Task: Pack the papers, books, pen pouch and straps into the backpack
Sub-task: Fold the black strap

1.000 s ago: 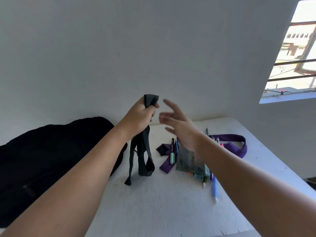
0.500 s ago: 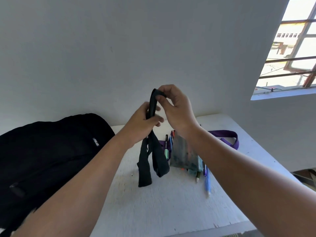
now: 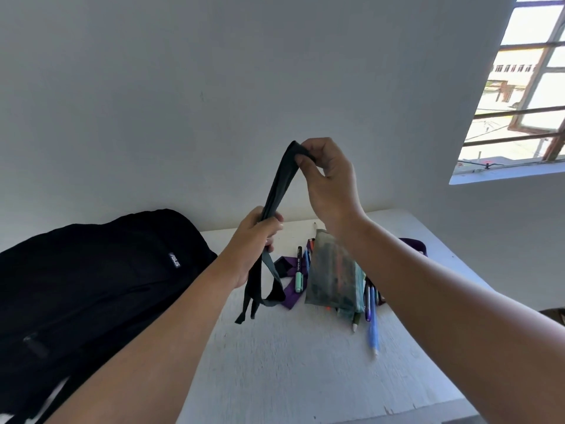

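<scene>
While our left hand [image 3: 256, 237] grips the dark fabric strap [image 3: 276, 191] at its middle, our right hand [image 3: 328, 175] pinches its upper end, stretching it taut above the white desk [image 3: 290, 362]. Its loose ends dangle just above the desktop. Our black backpack [image 3: 91, 280] lies at the left edge; the translucent pen pouch [image 3: 333, 273], scattered pens [image 3: 371, 319] and a purple strap [image 3: 289, 296] lie toward the far edge.

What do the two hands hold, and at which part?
Both hold one black fabric strap: the right hand pinches its top end, the left hand grips its middle; the lower ends hang free.
</scene>
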{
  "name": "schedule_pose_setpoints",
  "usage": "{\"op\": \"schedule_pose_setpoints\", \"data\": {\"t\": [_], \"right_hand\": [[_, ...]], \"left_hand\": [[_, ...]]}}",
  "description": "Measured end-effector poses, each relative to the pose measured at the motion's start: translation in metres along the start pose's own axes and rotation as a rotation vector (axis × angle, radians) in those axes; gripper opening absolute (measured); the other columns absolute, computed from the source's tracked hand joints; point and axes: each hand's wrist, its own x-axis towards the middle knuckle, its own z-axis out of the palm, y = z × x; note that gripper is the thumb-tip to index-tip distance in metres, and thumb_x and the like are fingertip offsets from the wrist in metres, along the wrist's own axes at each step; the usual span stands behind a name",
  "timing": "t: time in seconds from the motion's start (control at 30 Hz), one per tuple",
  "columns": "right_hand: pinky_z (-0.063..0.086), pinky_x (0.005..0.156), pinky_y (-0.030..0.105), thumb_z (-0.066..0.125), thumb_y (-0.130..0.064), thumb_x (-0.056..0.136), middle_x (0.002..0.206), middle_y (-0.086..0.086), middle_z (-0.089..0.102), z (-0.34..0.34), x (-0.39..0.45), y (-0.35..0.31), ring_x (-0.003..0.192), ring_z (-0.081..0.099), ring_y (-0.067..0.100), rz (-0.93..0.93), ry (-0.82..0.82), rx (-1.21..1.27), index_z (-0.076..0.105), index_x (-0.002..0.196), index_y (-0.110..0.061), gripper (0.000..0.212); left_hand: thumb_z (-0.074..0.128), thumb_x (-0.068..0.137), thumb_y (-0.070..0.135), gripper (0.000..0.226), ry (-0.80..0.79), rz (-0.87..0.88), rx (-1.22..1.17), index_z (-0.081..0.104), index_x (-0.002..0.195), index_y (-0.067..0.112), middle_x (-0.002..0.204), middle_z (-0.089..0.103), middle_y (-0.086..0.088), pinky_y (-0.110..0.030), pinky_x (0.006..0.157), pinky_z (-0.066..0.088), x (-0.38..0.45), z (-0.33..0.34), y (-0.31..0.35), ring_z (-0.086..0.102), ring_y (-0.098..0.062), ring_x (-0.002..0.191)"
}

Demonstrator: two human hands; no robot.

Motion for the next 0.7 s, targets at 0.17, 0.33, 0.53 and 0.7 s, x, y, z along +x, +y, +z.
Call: {"op": "schedule_pose_setpoints", "data": {"t": [0.17,0.33,0.53,0.7], "right_hand": [[0.055,0.097,0.04,0.066,-0.009,0.099,0.095,-0.017,0.074,-0.002,-0.002,0.004,0.1,0.069,0.008,0.011,-0.008,-0.006,0.068,0.101,-0.026,0.017],[0.055,0.091,0.03,0.062,-0.006,0.1,0.096,-0.011,0.075,-0.002,0.003,0.006,0.097,0.07,0.013,0.041,0.04,0.072,0.066,0.099,-0.03,0.024],[0.053,0.09,0.031,0.061,-0.007,0.101,0.099,-0.003,0.074,-0.001,0.002,0.014,0.099,0.069,0.017,0.094,0.116,0.137,0.065,0.098,-0.03,0.023],[0.051,0.091,0.029,0.064,-0.01,0.101,0.093,-0.02,0.072,-0.004,-0.015,0.021,0.098,0.067,0.006,0.053,0.032,0.081,0.066,0.1,-0.034,0.024]], "left_hand": [[0.044,0.091,0.0,0.017,-0.086,-0.128,0.015,0.058,0.09,0.01,0.059,0.031,0.004,-0.029,0.054,0.024,-0.001,0.002,0.005,0.026,-0.012,0.05],[0.054,0.089,0.004,0.027,-0.078,-0.085,0.179,0.057,0.114,0.013,0.064,0.04,0.006,-0.031,0.065,0.038,-0.006,-0.001,-0.005,0.038,-0.013,0.058],[0.043,0.095,0.008,0.012,-0.055,-0.207,-0.203,0.055,0.094,0.011,0.063,0.028,0.003,-0.027,0.051,0.02,-0.003,0.01,-0.001,0.022,-0.012,0.052],[0.051,0.098,0.019,0.01,0.219,-0.163,-0.498,0.057,0.09,0.016,0.062,0.029,0.004,-0.026,0.053,0.021,0.013,-0.007,0.009,0.023,-0.01,0.051]]}}
